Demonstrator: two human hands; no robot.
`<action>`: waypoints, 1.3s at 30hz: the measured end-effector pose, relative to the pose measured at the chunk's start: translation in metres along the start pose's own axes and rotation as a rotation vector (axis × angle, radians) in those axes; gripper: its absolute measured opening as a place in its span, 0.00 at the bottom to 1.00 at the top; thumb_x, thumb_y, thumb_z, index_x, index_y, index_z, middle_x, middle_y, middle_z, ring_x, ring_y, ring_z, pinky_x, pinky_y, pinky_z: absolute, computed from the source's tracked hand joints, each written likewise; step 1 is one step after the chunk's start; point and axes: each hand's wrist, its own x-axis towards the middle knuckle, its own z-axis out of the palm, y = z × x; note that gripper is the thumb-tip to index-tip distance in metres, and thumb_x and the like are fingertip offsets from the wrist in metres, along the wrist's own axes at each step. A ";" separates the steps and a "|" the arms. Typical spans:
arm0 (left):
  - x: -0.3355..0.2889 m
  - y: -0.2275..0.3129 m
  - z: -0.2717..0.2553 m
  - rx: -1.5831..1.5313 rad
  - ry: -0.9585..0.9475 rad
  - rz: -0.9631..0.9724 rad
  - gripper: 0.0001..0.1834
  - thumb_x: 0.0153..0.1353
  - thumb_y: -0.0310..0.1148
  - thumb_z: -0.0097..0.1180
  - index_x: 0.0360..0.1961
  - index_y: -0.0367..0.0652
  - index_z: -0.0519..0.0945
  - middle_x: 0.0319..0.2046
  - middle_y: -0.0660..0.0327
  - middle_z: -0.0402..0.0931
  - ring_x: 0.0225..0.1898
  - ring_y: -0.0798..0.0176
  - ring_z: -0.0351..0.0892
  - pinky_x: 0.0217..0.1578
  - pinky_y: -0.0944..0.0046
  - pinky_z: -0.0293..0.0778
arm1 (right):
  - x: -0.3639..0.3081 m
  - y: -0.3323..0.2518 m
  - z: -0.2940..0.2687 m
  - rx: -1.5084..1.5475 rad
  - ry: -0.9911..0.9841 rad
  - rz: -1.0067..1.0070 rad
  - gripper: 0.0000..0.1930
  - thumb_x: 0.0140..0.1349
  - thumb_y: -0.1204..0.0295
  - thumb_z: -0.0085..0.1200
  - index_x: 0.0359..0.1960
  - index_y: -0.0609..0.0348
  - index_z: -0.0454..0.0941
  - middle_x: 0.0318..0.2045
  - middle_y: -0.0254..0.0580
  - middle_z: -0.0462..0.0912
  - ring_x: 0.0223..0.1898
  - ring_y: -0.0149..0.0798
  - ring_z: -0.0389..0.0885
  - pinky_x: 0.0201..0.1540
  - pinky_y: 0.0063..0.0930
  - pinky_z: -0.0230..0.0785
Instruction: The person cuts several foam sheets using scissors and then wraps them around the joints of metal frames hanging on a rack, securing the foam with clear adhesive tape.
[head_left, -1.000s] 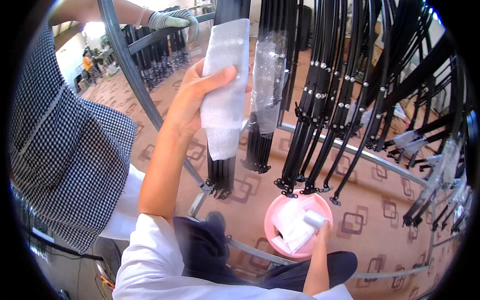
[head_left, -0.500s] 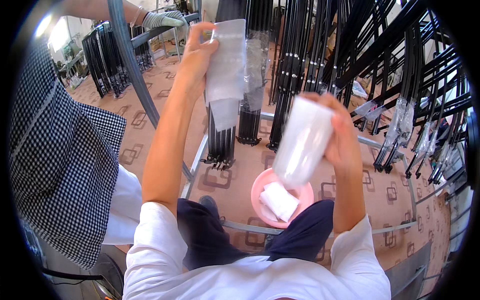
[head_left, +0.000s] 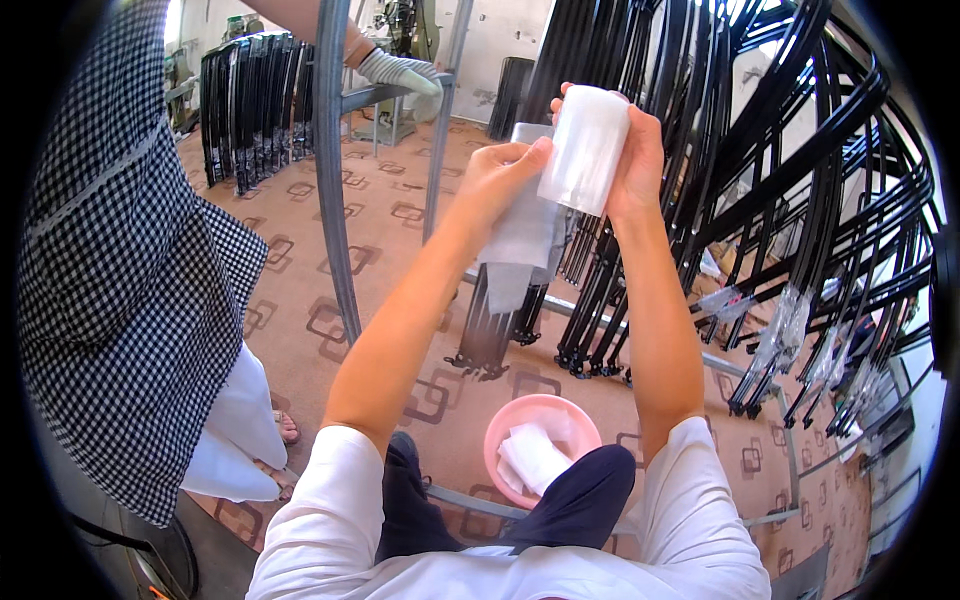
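Note:
My right hand [head_left: 640, 150] is wrapped round a thick roll of whitish translucent plastic film [head_left: 585, 150], held tilted above the other things. Beside it my left hand [head_left: 500, 175] curls round the upper part of a bundle of black rods [head_left: 488, 335], its thumb close to the roll's edge. Whitish wrap [head_left: 520, 235] covers that bundle's middle, and one end hangs loose lower down. The left fingers are partly hidden behind the bundle and the roll. On the floor below, a pink basin [head_left: 493, 450] contains more white rolls [head_left: 538, 460].
Many curved black frames [head_left: 800, 150] stand at right, some with clear wrap. A grey metal rack post [head_left: 335, 180] rises on the left. A person in a checkered apron [head_left: 120, 300] stands there, gloved hand [head_left: 400, 72] on the rack. More black rods [head_left: 255, 110] stand farther back.
My right hand has raised the film roll up to the wrapped bundle, close to my left hand. The whole view has shifted, and the bundle's lower end looks blurred.

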 end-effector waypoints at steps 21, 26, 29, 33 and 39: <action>0.031 -0.031 -0.002 0.586 0.372 0.282 0.10 0.56 0.34 0.47 0.27 0.36 0.73 0.24 0.58 0.73 0.27 0.65 0.70 0.29 0.66 0.66 | -0.007 0.038 -0.004 -0.473 0.440 -0.263 0.25 0.50 0.58 0.54 0.44 0.60 0.61 0.35 0.45 0.71 0.31 0.34 0.74 0.31 0.21 0.70; 0.034 -0.034 0.006 0.673 0.390 0.264 0.11 0.55 0.36 0.45 0.29 0.37 0.73 0.25 0.51 0.74 0.32 0.53 0.75 0.34 0.59 0.67 | -0.026 0.034 -0.001 -0.983 0.545 -0.296 0.26 0.49 0.61 0.56 0.46 0.62 0.61 0.36 0.45 0.72 0.32 0.35 0.74 0.33 0.24 0.68; 0.029 -0.028 0.014 0.586 0.417 0.196 0.11 0.55 0.36 0.46 0.29 0.38 0.73 0.25 0.51 0.74 0.32 0.52 0.74 0.34 0.59 0.67 | -0.037 0.023 -0.006 -0.812 0.494 -0.036 0.29 0.48 0.63 0.56 0.49 0.64 0.60 0.37 0.46 0.72 0.36 0.36 0.73 0.37 0.28 0.69; 0.033 -0.029 0.006 0.584 0.421 0.212 0.11 0.56 0.36 0.46 0.28 0.38 0.74 0.23 0.54 0.74 0.28 0.59 0.73 0.32 0.62 0.66 | -0.050 -0.007 -0.030 0.049 0.265 0.286 0.31 0.47 0.66 0.53 0.51 0.68 0.57 0.40 0.58 0.70 0.41 0.50 0.73 0.44 0.42 0.68; 0.030 -0.023 0.011 0.407 0.344 0.181 0.11 0.57 0.36 0.45 0.26 0.40 0.75 0.20 0.63 0.70 0.25 0.71 0.66 0.28 0.68 0.63 | -0.037 -0.029 -0.029 0.077 0.343 0.172 0.25 0.45 0.73 0.53 0.46 0.68 0.61 0.36 0.51 0.73 0.38 0.49 0.74 0.42 0.43 0.69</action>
